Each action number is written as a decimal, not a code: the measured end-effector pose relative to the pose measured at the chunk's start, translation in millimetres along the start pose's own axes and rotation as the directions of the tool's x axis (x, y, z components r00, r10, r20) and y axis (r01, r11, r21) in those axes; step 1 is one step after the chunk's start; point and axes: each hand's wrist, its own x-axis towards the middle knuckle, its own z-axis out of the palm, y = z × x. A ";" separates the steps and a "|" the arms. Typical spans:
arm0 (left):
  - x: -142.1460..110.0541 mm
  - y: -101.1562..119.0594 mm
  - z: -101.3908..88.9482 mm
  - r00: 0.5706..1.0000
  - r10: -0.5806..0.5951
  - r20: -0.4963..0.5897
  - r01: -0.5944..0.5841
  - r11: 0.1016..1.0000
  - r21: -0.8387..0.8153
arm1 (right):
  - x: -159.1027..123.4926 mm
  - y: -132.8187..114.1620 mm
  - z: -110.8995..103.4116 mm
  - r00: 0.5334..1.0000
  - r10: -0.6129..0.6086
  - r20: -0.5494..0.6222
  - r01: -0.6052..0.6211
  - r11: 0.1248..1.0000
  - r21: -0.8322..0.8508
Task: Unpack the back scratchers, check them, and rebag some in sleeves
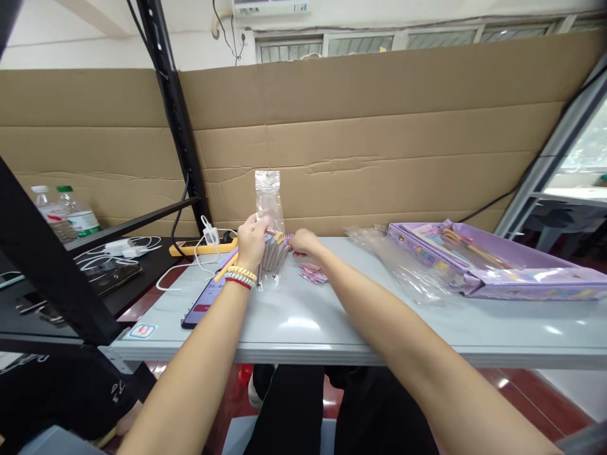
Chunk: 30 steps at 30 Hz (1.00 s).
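My left hand [251, 241] is closed around the side of a clear plastic bag [269, 202] that stands upright, its header with a hang hole at the top. Several slim brownish sticks [274, 258], with small coloured pieces at their upper ends, show at the lower part of the bag. Across from it, my right hand [303, 241] has its fingers pinched together beside these coloured ends. What it grips is too small to tell. A small pile of pink and purple printed pieces [313, 273] lies on the grey table [303, 325] below my right hand.
A phone [203, 303] lies left of my left forearm, near a white cable [165, 278] and a yellow bar [202, 248]. Clear plastic bags [403, 265] lie on the right, against a purple box [535, 282]. A black shelf post [173, 114] rises at left.
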 end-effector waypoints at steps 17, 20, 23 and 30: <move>-35.6 -6.4 7.5 0.827 -0.261 0.498 0.337 0.939 -0.068 | -67.8 33.4 -29.2 0.989 -0.009 0.146 -0.136 0.315 0.939; -37.5 -11.1 7.9 0.778 -0.291 0.556 0.307 0.949 0.067 | -65.1 31.1 -24.7 0.994 0.060 0.096 -0.107 0.224 0.969; -37.8 -13.2 5.9 0.692 -0.361 0.625 0.320 0.930 0.182 | -61.0 34.1 -22.4 0.993 0.080 -0.086 0.061 0.274 0.960; -35.7 -13.7 4.8 0.671 -0.419 0.611 0.444 0.888 0.121 | -65.0 42.2 -18.3 0.997 -0.070 -0.029 0.061 0.521 0.852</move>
